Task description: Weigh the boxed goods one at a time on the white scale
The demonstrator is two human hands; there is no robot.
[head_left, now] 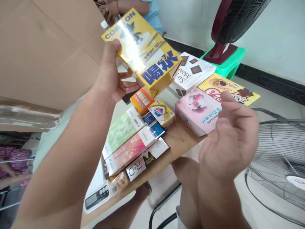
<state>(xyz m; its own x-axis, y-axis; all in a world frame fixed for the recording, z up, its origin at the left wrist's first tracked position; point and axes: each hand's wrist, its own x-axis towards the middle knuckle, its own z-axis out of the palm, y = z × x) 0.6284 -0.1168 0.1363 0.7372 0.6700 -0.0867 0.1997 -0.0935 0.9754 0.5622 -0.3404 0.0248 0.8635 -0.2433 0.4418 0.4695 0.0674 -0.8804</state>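
Observation:
My left hand (111,74) grips a yellow box (149,47) by its left side, thumb on the top face and fingers beneath. The box is tilted above the table and carries large blue lettering. My right hand (231,136) is raised beside a pink box (197,109), holding nothing, with its fingers loosely bent and apart. A yellow box with a cartoon figure (243,95) lies behind that hand, partly hidden by it. Behind the pink box sits a white box with dark squares (193,71), partly covered by the held box.
On the table (178,140) lie an orange box (142,101), a yellow soap box (162,112), green (124,127) and pink-red (131,149) long boxes, and a scale (97,198). Fans stand at right, one on a green stool (234,66). Cardboard (47,57) rises at left; another person (152,16) sits behind.

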